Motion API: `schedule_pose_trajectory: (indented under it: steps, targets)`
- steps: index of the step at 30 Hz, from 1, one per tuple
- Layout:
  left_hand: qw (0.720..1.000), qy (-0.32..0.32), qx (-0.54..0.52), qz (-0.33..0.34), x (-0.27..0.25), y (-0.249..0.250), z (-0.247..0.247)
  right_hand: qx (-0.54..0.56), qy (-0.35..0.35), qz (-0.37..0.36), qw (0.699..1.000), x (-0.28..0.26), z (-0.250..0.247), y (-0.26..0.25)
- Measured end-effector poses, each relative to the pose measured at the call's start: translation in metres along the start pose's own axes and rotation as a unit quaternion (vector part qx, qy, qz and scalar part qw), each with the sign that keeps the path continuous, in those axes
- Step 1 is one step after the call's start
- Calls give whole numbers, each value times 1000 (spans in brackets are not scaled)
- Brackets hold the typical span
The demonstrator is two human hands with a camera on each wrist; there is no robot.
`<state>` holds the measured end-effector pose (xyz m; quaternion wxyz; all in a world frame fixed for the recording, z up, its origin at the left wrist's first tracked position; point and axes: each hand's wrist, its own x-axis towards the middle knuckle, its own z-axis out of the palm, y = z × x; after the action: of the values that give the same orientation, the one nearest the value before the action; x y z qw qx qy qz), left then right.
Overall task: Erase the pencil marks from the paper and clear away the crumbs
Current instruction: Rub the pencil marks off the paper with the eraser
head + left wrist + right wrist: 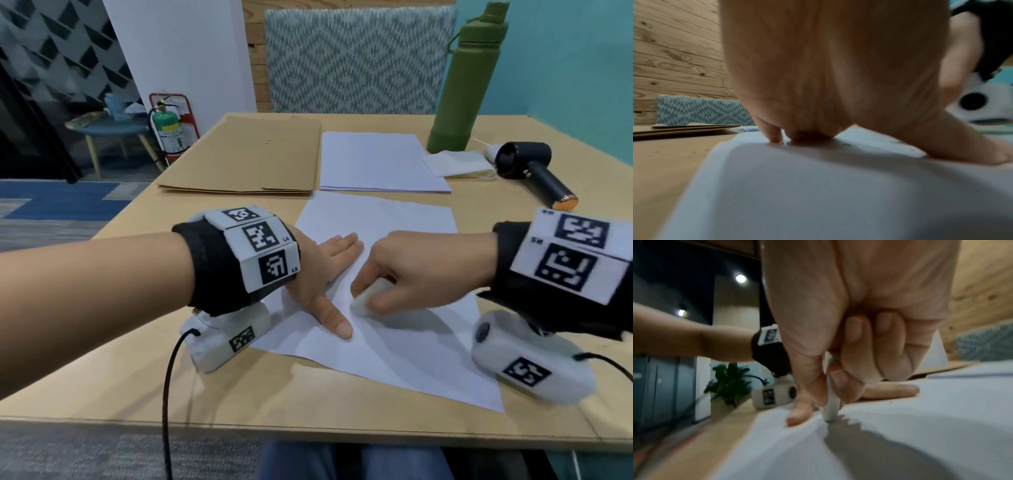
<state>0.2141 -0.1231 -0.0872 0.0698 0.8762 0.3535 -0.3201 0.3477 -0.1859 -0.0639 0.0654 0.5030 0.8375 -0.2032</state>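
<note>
A wooden table [102,383] is seen, its near edge cut off by the head view. On it, under both sets of fingers, a white sheet of paper [394,342] is laid flat; its surface beneath the palms is hidden, and no pencil marks can be made out in the head view because of blur. Beyond the fingertips a stack of white sheets [380,164] and a brown folder [253,157] are placed, with a green bottle [459,85] further back, its top clipped by the frame, and a black handheld dryer [534,174] just beside it. The left hand [318,270] is pressed flat on the paper, fingers straight and together, thumb spread toward the near side; in the left wrist view the fingertips are mostly masked by the palm. The right hand [411,267] is curled around a white eraser [368,296], pinched between thumb and bent fingers, its lower end touching the paper just beside the left thumb; most of the eraser is covered by the fingers. Small dark specks [846,144], possibly crumbs, are noted near the left fingertips, too blurred to identify.
</note>
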Motion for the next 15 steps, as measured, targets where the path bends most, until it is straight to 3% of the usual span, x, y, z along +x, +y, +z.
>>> schedule_pose_trajectory:
  steps: [2, 6, 12, 15]
  targets:
    - [1000, 0, 2, 0, 1, -1, 0, -7, 3, 9, 1000, 2, -3, 1]
    - [1000, 8, -23, 12, -2, 0, -1, -29, 91, 55, 994, 16, -6, 12]
    - [1000, -7, 9, -10, -2, 2, -1, 17, -33, -20, 999, -4, 0, -3]
    - [1000, 1, -6, 3, -5, 3, -3, -39, 36, 4, 999, 10, -4, 5]
